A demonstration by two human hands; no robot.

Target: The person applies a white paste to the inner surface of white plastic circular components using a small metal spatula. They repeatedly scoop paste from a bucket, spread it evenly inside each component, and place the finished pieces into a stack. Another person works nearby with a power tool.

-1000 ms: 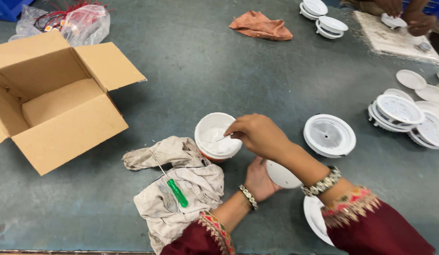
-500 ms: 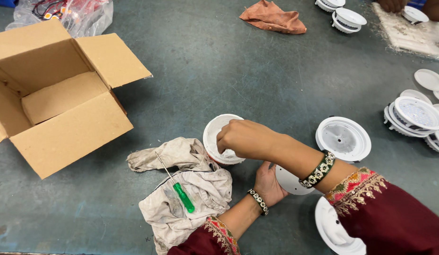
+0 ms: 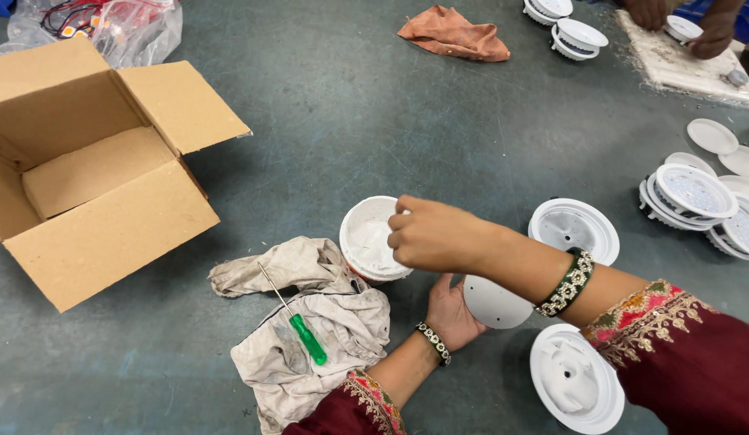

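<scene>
White paste fills a small round tub point(image 3: 373, 238) near the middle of the grey-green table point(image 3: 374, 121), and the right hand point(image 3: 432, 234) hovers over its rim at the tub's 3 o'clock edge, knuckles up, fingers curled together with the tips dipping toward the paste; whether they pinch anything cannot be told. Just below, at 5 o'clock from the tub, the left hand point(image 3: 453, 312) lies palm up on the table, its fingers loosely spread and cradling the edge of a flat white disc point(image 3: 495, 304), which sits at the fingertips' 3 o'clock side. A white round lamp housing point(image 3: 573, 229) rests at 3 o'clock of the right hand, apart from it, and another housing point(image 3: 574, 379) lies at 5 o'clock near the person's sleeve. At 8 o'clock from the tub a crumpled dirty rag point(image 3: 310, 330) touches the tub's base, with a green-handled screwdriver point(image 3: 296, 320) lying across it. An open cardboard box point(image 3: 93, 173) stands well apart at 9 o'clock. Stacked white lamp parts point(image 3: 697, 197) sit at the far right, an orange cloth point(image 3: 453, 34) at 12 o'clock, and another person's hands point(image 3: 680, 20) work at the top right corner.
</scene>
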